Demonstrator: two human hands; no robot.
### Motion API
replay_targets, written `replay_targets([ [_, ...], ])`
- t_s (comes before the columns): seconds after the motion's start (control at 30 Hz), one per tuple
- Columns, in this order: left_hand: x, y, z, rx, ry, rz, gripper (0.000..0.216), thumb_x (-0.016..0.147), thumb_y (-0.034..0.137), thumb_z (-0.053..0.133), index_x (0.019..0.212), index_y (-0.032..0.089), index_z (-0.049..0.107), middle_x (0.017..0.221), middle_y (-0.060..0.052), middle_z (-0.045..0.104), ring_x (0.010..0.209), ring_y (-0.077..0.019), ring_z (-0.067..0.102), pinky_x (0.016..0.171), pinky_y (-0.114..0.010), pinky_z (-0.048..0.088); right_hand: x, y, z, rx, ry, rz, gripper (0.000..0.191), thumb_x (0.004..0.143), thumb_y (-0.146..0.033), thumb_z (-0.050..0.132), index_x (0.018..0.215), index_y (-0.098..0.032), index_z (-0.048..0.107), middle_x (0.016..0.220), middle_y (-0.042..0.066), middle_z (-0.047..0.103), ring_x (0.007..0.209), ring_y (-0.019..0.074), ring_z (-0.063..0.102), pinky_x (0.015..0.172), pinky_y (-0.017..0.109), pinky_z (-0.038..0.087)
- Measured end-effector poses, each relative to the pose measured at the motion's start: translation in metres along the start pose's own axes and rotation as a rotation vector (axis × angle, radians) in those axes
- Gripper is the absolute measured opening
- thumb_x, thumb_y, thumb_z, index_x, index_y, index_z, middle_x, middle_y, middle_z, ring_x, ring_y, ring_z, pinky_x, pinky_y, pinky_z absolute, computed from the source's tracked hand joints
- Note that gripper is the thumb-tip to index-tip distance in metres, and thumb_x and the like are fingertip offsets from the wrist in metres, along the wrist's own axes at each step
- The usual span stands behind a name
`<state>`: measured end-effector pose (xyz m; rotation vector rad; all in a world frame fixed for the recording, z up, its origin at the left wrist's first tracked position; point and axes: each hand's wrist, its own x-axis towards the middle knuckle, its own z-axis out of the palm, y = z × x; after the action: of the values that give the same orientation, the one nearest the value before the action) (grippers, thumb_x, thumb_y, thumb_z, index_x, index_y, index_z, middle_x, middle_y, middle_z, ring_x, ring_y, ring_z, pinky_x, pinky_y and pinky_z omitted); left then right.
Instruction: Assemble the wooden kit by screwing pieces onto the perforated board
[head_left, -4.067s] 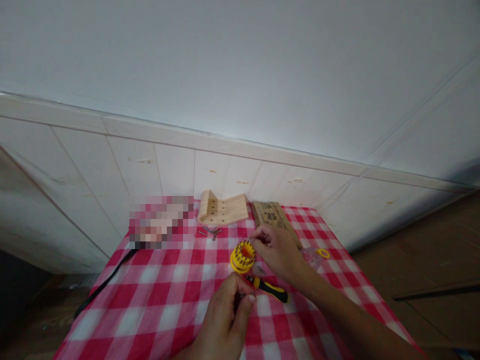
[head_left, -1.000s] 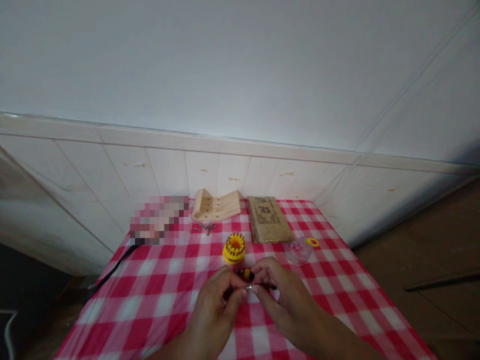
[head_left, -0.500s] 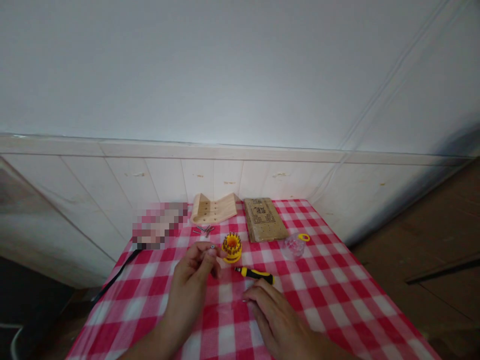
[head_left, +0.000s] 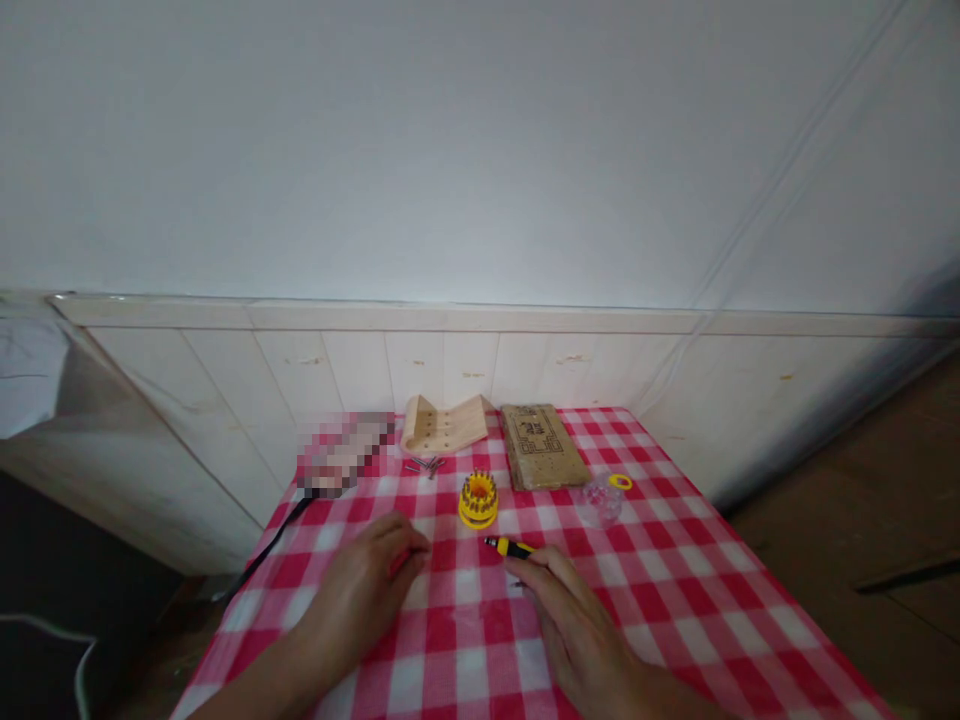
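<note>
Screwdriver partly covered by right hand; left hand held apart

Both forearms are cut off by the lower edge. Thumb and fingertips of the left hand are drawn close together; whether anything small is pinched there cannot be made out. The screwdriver's rear handle is hidden under the right hand's fingers, its yellow collar and metal tip left exposed, pointed leftward. Whether the handle is gripped or only touched cannot be determined. A small metal piece is seen just beside those fingers, partly hidden and too small to identify.

Beyond the hands, a yellow bit holder is stood upright on the checked tablecloth, near the screwdriver tip. A clear container with a yellow ring is placed to its right. Farther back, loose screws are scattered before a wooden piece with holes. A brown package is printed with dark characters inside a line border; these cannot be read. At left, an object is obscured by pixelation, a black strap extended from it.
</note>
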<state>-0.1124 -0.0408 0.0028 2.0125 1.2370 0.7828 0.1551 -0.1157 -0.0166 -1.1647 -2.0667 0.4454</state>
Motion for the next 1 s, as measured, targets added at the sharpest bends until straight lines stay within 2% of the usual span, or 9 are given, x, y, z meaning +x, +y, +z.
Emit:
replay_targets([
  [0.13,-0.007,-0.003,0.015,0.283,-0.154,0.050,0.031,0.097,0.018,0.046,0.086,0.020,0.074,0.093,-0.008,0.069,0.086,-0.0215,0.065,0.079,-0.034,0.050,0.011,0.004,0.001,0.033,0.048,0.088,0.034,0.096,-0.009,0.046,0.120,-0.025,0.063,0.106,0.008,0.072,0.096,0.0211,0.070,0.085,0.036,0.061],
  [0.27,-0.004,0.004,0.017,0.381,-0.174,0.048,0.031,0.096,0.015,0.045,0.091,0.019,0.076,0.094,-0.009,0.070,0.088,-0.0236,0.065,0.081,-0.036,0.052,0.020,0.002,0.004,0.108,0.073,0.216,0.019,0.096,-0.018,0.054,0.109,-0.022,0.067,0.101,0.008,0.076,0.093,0.0222,0.073,0.085,0.037,0.061],
  [0.37,-0.004,0.011,0.019,0.315,-0.125,0.058,0.027,0.094,0.016,0.049,0.099,0.020,0.075,0.097,-0.010,0.071,0.090,-0.0242,0.067,0.081,-0.037,0.055,0.025,-0.005,0.004,0.184,0.093,0.300,0.017,0.092,-0.018,0.057,0.105,-0.021,0.068,0.098,0.008,0.077,0.089,0.0219,0.074,0.082,0.036,0.061],
  [0.5,-0.007,0.024,0.034,0.107,-0.097,0.121,0.028,0.092,0.022,0.057,0.116,0.023,0.072,0.111,-0.011,0.073,0.098,-0.0250,0.069,0.088,-0.037,0.057,0.032,-0.019,0.001,0.307,0.092,0.331,0.016,0.089,-0.017,0.061,0.103,-0.021,0.067,0.093,0.006,0.078,0.084,0.0206,0.075,0.078,0.034,0.061],
  [0.6,-0.008,0.035,0.045,0.014,-0.124,0.132,0.025,0.094,0.022,0.056,0.110,0.026,0.075,0.108,-0.008,0.077,0.097,-0.0252,0.071,0.088,-0.037,0.056,0.031,-0.026,0.001,0.319,0.101,0.335,0.013,0.088,-0.018,0.066,0.100,-0.021,0.067,0.091,0.005,0.078,0.082,0.0203,0.074,0.077,0.033,0.061],
  [0.73,-0.007,0.042,0.046,-0.111,-0.175,0.097,0.026,0.096,0.020,0.052,0.091,0.025,0.077,0.090,-0.006,0.078,0.080,-0.0219,0.072,0.072,-0.029,0.054,0.025,-0.021,-0.002,0.202,0.072,0.300,0.013,0.091,-0.019,0.067,0.104,-0.021,0.067,0.096,0.006,0.076,0.087,0.0214,0.073,0.081,0.036,0.061],
  [0.83,-0.006,0.039,0.041,-0.120,-0.128,0.064,0.026,0.095,0.020,0.054,0.080,0.023,0.075,0.078,-0.005,0.074,0.072,-0.0199,0.068,0.065,-0.026,0.050,0.024,-0.007,-0.009,-0.028,0.033,0.189,0.026,0.090,-0.015,0.068,0.115,-0.021,0.067,0.111,0.010,0.072,0.103,0.0264,0.068,0.091,0.043,0.058],
  [0.9,-0.007,0.035,0.037,-0.074,-0.082,0.049,0.027,0.095,0.018,0.052,0.080,0.021,0.075,0.080,-0.006,0.071,0.073,-0.0197,0.067,0.067,-0.026,0.050,0.026,0.001,-0.014,-0.196,-0.021,0.159,0.028,0.087,-0.009,0.069,0.113,-0.020,0.069,0.109,0.011,0.071,0.104,0.0294,0.065,0.092,0.049,0.057],
  [1.0,-0.007,0.030,0.035,-0.006,-0.068,0.033,0.031,0.097,0.019,0.046,0.087,0.021,0.075,0.090,-0.008,0.070,0.080,-0.0204,0.067,0.071,-0.028,0.051,0.029,0.006,-0.018,-0.303,-0.117,0.174,0.028,0.087,0.000,0.064,0.106,-0.018,0.072,0.099,0.009,0.072,0.096,0.0285,0.064,0.088,0.049,0.057],
])
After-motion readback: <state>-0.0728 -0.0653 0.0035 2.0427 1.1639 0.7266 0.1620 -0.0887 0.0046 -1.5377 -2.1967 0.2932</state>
